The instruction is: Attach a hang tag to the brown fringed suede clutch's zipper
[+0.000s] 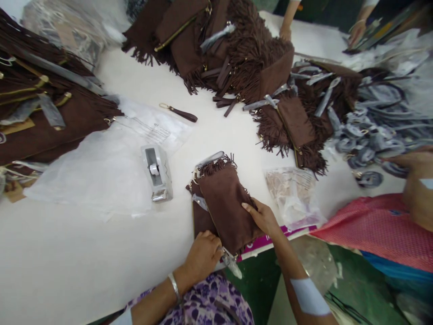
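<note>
At the near edge of the counter (61, 253), two hands hold a brown bag (226, 203) with fringe. The left hand (203, 255), with a silver bangle (174, 287) on its wrist, is curled tight on the bag's near end, close to a tab (232, 264) in clear wrap. The right hand (262, 219) grips the bag's right side, thumb on top and fingers under it. A second brown piece lies under the bag on the left; it may be another bag or part of the same one, it is hard to tell.

To the left of the bag sits a gray tape holder (157, 174), with a big see-through sack (98, 176) just beside it. To the right is a small clear packet (291, 194). Past the bag lies a little brown strap (182, 113) with a gold clip.

Brown fringed bags fill the far left, and a big heap (250, 58) of more spreads across the back. Gray wrapped straps (368, 135) are piled on the right, where another person's blurry arm (417, 189) reaches in. One more person's hands (356, 34) are at the far side.
</note>
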`<control>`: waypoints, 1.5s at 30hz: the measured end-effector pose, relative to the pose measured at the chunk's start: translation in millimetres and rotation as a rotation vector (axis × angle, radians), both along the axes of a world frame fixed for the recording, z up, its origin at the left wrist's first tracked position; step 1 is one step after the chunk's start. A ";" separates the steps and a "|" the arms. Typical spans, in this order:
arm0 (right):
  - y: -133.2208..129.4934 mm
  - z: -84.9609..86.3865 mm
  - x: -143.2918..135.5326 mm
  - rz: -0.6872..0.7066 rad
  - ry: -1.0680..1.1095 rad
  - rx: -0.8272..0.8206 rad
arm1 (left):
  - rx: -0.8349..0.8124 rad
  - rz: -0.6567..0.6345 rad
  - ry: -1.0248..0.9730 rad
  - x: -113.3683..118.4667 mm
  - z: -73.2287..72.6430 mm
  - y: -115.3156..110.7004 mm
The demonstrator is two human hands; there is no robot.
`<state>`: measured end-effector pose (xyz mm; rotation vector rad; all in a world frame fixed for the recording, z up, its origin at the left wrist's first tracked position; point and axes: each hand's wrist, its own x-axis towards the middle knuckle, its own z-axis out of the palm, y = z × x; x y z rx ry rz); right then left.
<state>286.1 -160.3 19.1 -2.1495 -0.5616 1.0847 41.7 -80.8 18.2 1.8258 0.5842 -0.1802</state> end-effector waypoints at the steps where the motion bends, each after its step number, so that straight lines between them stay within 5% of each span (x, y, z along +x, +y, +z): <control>1: 3.0 9.0 2.5 0.024 -0.041 0.004 | -0.211 0.099 0.041 1.8 2.8 1.4; 3: 8.4 22.3 7.2 0.041 -0.055 0.029 | -0.610 0.259 0.108 5.7 5.0 3.4; 5: 12.5 28.1 10.9 0.037 -0.039 0.054 | -0.841 0.323 0.130 9.0 3.8 4.8; 16: 19.2 3.7 6.5 0.092 0.029 0.064 | -1.106 0.374 0.098 -8.8 -6.2 2.6; 21: 18.1 12.6 17.6 0.093 0.052 0.097 | -1.122 0.487 0.064 14.0 -10.1 -19.4; 24: 10.0 20.2 39.5 0.085 -0.016 0.091 | -1.010 0.385 -0.001 30.0 -3.4 -19.9; 28: -10.5 15.8 75.4 0.095 -0.232 0.020 | -0.337 0.239 -0.068 25.9 -2.7 6.9; 30: -21.0 9.6 88.6 0.090 -0.414 -0.108 | -0.009 0.298 -0.033 15.8 -9.2 26.7; 33: -29.7 4.8 89.7 0.025 -0.599 -0.260 | 0.205 0.484 0.123 5.6 -22.5 52.4; 38: -16.7 -0.7 18.5 0.174 -0.848 -0.239 | 0.200 0.613 0.388 24.4 -44.7 72.2; 42: 4.4 -27.1 -63.2 0.250 -0.486 -0.241 | 0.215 0.673 0.464 41.7 -60.4 81.3; 45: 15.6 -46.1 -88.8 0.142 -0.394 -0.327 | 0.212 0.679 0.432 38.5 -66.2 87.4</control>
